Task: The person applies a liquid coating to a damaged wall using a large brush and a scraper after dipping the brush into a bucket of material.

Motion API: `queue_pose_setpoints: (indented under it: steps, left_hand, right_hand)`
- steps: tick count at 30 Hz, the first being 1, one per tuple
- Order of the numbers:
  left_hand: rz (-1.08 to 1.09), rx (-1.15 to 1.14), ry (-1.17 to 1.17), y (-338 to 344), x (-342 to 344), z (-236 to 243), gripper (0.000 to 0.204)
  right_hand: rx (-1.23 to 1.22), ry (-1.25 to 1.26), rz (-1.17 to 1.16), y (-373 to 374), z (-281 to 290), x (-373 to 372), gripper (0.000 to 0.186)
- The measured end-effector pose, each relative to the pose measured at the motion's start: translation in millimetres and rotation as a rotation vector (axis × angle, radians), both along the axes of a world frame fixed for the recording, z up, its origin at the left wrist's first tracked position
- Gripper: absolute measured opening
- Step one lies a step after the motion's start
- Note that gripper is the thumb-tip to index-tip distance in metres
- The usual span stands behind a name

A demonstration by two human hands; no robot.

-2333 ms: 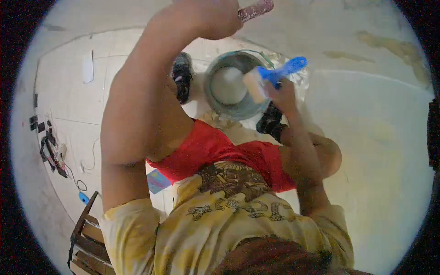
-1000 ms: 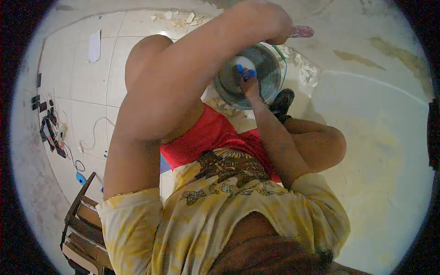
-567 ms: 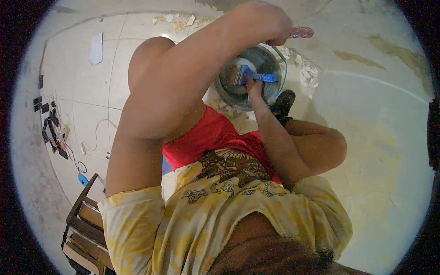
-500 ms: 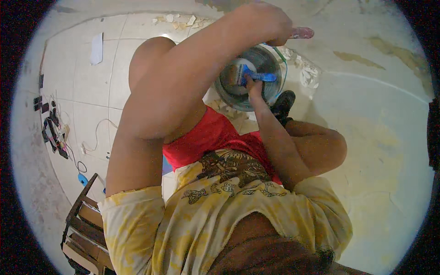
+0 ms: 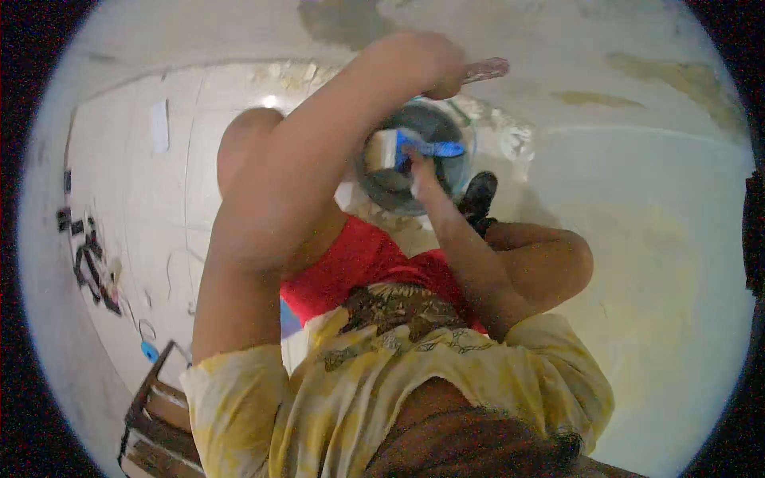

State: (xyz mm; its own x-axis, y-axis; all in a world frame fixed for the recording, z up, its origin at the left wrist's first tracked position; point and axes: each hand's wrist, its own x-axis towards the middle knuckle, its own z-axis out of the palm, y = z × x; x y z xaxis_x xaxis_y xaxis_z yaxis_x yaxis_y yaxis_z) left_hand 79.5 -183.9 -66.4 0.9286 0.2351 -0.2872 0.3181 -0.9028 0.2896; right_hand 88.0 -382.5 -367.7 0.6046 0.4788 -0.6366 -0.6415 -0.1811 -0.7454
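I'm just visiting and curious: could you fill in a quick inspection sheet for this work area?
Surface: pale tiled floor, thin joint lines visible.
Things in use: brush with blue handle, over the bucket; whether it dips inside is unclear.
Clutter: pale scraps beside the bucket; white sheet and jumbled dark items at left.
Hands: left grips a reddish handle, rest hidden; right holds the brush.
Cables: thin cord on the floor, blurred.
Surroundings: brownish patches ahead; dark-framed furniture lower left.
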Motion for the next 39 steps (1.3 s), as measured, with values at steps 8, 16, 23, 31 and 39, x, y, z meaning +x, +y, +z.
queue_pose_setpoints:
  steps: [8, 16, 23, 31, 39]
  left_hand:
    - [0.032, -0.070, -0.079, 46.9, -15.0, 20.9, 0.038]
    - [0.170, -0.076, -0.083, 49.1, -26.7, 54.8, 0.041]
    - [-0.088, -0.013, -0.023, 17.8, -26.2, 67.5, 0.036]
    - [-0.255, -0.072, 0.022, -36.4, -35.0, 87.1, 0.031]
    - [-0.329, -0.025, 0.056, -51.6, -25.5, 73.1, 0.034]
  right_hand:
    - [0.427, 0.107, -0.204, 6.2, 71.2, 41.0, 0.038]
    - [-0.083, -0.831, 0.230, -9.1, 273.1, 156.6, 0.047]
    - [-0.102, -1.514, 0.258, -22.8, 391.4, 223.9, 0.046]
    - [-0.003, -1.836, 0.135, -14.4, 370.6, 231.3, 0.042]
    - [0.009, -1.974, 0.088, -24.9, 368.3, 270.7, 0.042]
